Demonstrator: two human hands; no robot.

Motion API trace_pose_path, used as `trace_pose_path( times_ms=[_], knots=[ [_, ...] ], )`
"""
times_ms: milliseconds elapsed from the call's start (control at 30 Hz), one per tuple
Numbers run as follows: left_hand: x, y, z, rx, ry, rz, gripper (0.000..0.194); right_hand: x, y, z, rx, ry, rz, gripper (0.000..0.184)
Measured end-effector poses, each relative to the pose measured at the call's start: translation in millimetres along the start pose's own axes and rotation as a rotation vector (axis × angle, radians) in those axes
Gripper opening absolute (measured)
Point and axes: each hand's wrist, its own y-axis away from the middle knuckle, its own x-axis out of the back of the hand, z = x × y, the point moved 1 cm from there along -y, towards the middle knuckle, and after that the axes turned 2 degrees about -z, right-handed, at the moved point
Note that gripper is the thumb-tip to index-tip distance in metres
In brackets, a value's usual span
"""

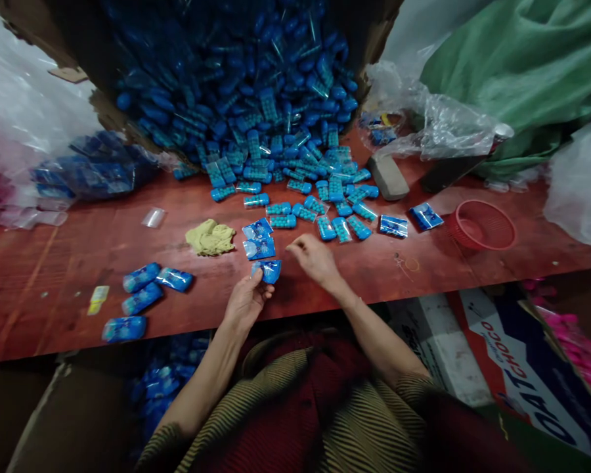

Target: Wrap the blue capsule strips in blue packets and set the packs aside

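Note:
My left hand point(249, 299) grips a blue printed plastic sleeve point(270, 271) by its left side, thumb on top, near the table's front edge. Just beyond it lie two more flat blue sleeves point(259, 240), one above the other. To the right, my right hand point(315, 261) hovers apart from the sleeve with thumb and fingertips pinched together; whether anything is between them is too small to see. Past that hand, several clear bottles with blue caps and blue balls inside point(341, 228) are scattered. Left of the sleeves rests a crumpled yellow-green cloth point(210, 237).
A big carton spills a heap of blue bottles point(270, 118) at the back. Several wrapped blue packs point(142, 299) lie at the left front. Two folded blue packs point(394, 226) and a red plastic basket point(485, 225) are on the right, near a grey block point(390, 177).

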Motion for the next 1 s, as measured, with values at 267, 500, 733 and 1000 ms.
trace_pose_path(
  times_ms=[267,500,733,1000],
  knots=[
    [-1.2,9.6,0.2,0.168,0.182,0.041,0.018,22.3,-18.2,30.5,-0.131,0.454,0.070,0.019],
    [-4.5,10.8,-3.4,0.182,0.228,0.055,0.022,7.5,2.9,25.0,-0.061,0.525,-0.059,0.027],
    [0.0,8.3,-8.8,0.002,0.138,0.018,0.021,11.4,13.8,15.9,0.057,0.340,0.031,0.037],
    [-0.7,9.7,-13.8,-0.080,0.046,-0.061,0.034,7.3,30.0,-33.0,0.510,-0.218,-0.141,0.030]
  ],
)
